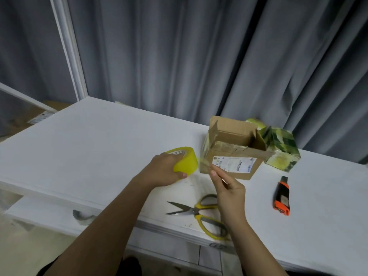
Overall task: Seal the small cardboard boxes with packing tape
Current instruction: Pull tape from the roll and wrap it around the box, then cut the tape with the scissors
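Here the left hand [163,172] grips the tape roll [184,162] just left of the open box [231,152], while the right hand [229,188] pinches the tape end [205,163] near its front corner. The slack strip could fold and stick to itself.

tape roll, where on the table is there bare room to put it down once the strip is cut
The widest bare patch of table lies left of the tape roll, running back to the curtain. A smaller one sits between the open box and the knife. It is crowded near the scissors at the front edge and around the green box.
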